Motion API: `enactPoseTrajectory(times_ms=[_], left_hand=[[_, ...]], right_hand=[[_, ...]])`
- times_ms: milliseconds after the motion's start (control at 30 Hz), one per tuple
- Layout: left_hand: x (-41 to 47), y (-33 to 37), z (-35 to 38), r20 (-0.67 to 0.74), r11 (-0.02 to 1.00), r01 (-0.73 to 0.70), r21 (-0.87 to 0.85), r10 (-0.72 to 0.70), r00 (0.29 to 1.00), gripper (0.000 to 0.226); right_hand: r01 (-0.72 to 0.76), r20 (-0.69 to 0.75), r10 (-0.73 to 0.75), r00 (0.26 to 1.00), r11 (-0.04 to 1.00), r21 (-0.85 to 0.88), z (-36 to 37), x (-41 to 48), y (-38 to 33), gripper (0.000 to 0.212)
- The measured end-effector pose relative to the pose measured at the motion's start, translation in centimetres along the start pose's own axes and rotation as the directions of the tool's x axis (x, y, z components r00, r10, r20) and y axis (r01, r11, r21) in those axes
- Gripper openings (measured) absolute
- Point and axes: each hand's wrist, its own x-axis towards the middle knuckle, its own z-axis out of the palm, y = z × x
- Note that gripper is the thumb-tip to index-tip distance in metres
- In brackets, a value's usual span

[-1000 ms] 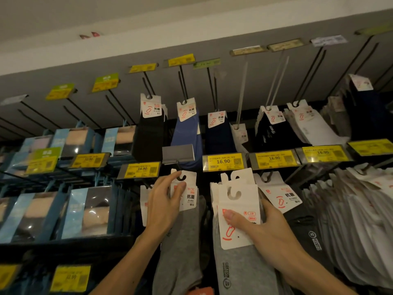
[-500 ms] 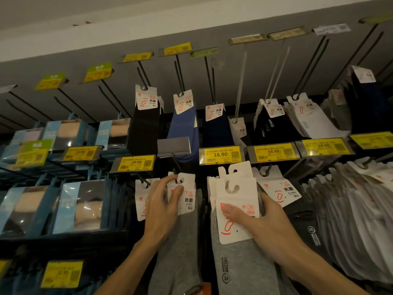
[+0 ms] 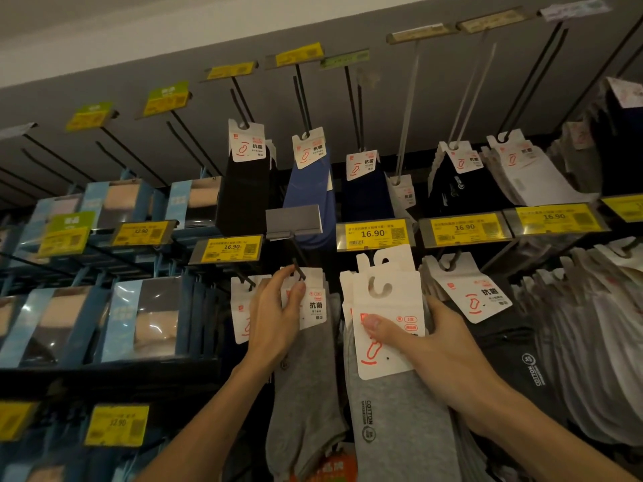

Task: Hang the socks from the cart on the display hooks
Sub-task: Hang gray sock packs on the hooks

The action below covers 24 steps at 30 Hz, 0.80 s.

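My left hand (image 3: 275, 314) pinches the white card header of a grey sock pack (image 3: 306, 370), its hang hole at the tip of a black display hook (image 3: 298, 267) under a blank grey label holder. My right hand (image 3: 428, 346) grips a stack of grey sock packs (image 3: 389, 328) by their white headers, thumb across the front card. That stack is held just right of the hook, below a yellow 16.90 price tag (image 3: 374, 234). The cart is out of view.
Black, blue and navy sock packs (image 3: 306, 189) hang on the upper row of hooks. Dark and white socks (image 3: 574, 328) crowd the hooks at right. Blue boxed goods (image 3: 146, 318) fill the shelves at left. Several long bare hooks jut out at upper left.
My left hand has brought the grey pack's header up to the hook tip. My right hand keeps hold of the stack, and the view has tilted slightly upward.
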Motion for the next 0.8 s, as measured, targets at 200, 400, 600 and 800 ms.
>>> enactPoseTrajectory(times_ms=[200, 400, 600, 800], left_hand=[[0.1, -1.2, 0.6, 0.105, 0.993, 0.105, 0.056, -0.111, 0.988, 0.043], [-3.8, 2.3, -0.8, 0.025, 0.982, -0.072, 0.174, 0.069, 0.997, 0.030], [-9.2, 9.4, -1.6, 0.329, 0.820, 0.315, -0.478, -0.166, 0.930, 0.020], [-9.9, 10.1, -1.8, 0.282, 0.901, 0.244, -0.359, -0.145, 0.948, 0.070]], right_hand=[[0.002, -0.017, -0.002, 1.000, 1.000, -0.001, -0.3, 0.2, 0.4, 0.076], [-0.010, -0.029, 0.010, 1.000, 1.000, 0.001, -0.7, 0.4, 0.6, 0.050], [-0.006, -0.040, 0.008, 0.999, 1.000, 0.030, 0.4, 0.3, 0.8, 0.059], [-0.018, 0.001, 0.018, 1.000, 0.989, 0.148, 2.1, -0.8, 0.4, 0.060]])
